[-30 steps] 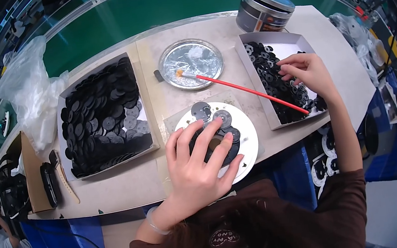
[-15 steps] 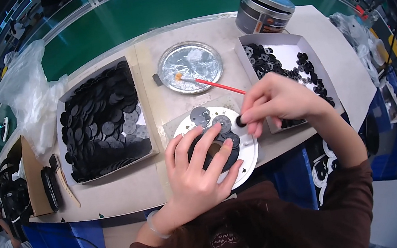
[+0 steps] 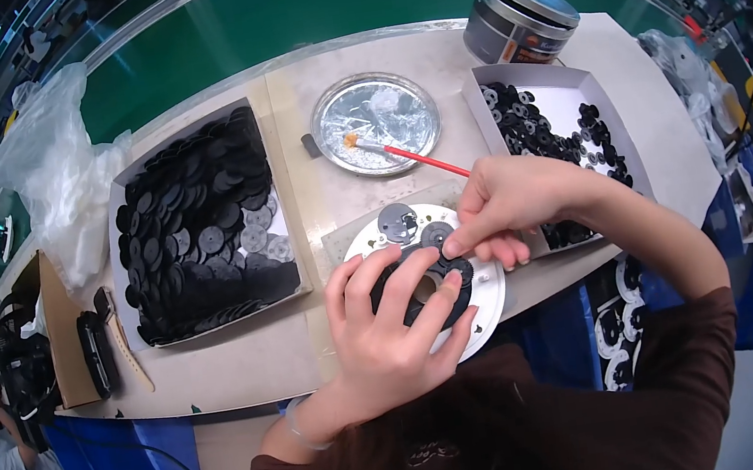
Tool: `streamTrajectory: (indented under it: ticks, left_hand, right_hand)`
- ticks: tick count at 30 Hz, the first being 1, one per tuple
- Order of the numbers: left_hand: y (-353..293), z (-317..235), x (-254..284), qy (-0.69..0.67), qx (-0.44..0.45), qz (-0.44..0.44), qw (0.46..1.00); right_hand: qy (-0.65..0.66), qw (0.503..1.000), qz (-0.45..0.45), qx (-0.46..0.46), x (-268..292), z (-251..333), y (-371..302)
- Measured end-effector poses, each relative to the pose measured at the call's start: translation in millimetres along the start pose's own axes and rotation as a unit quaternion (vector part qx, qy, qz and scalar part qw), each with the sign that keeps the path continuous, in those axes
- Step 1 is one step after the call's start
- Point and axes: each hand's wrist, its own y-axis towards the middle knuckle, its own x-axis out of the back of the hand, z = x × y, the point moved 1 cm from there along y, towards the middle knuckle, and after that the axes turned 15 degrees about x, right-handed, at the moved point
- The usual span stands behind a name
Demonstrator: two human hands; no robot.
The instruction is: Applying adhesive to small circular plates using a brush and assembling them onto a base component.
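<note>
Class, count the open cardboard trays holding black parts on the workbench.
2. One large tray of black discs sits left of the left hand; a smaller tray of small black rings sits behind the right hand.

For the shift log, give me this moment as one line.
left hand: holds black ring part on white round plate | right hand: fingertips on ring | red-handled brush: rests in silver dish
</note>
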Motion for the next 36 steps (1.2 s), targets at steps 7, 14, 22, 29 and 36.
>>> streamTrajectory:
  ticks: [7, 14, 22, 29, 36]
  left_hand:
    - [7, -2, 4, 0.041, -0.052, 0.084, 0.994]
    - [7, -4, 8, 0.057, -0.049, 0.107, 0.991]
    - [6, -1, 6, 0.049, -0.054, 0.085, 0.994]
    - [3, -1, 6, 0.059, -0.044, 0.066, 0.995]
    - [2, 2, 5, 0.048, -0.033, 0.070, 0.996]
  right_hand:
    - [-0.441, 0.777, -0.366, 0.261, 0, -21, -63]
    - [-0.254, 0.897, -0.357, 0.061, 6, -43, -98]
    - [-0.214, 0.742, -0.445, 0.454, 35, 18, -31]
    - [-0.360, 0.724, -0.376, 0.452, 40, 24, 56]
    - [-0.200, 0.761, -0.449, 0.424, 61, 17, 59]
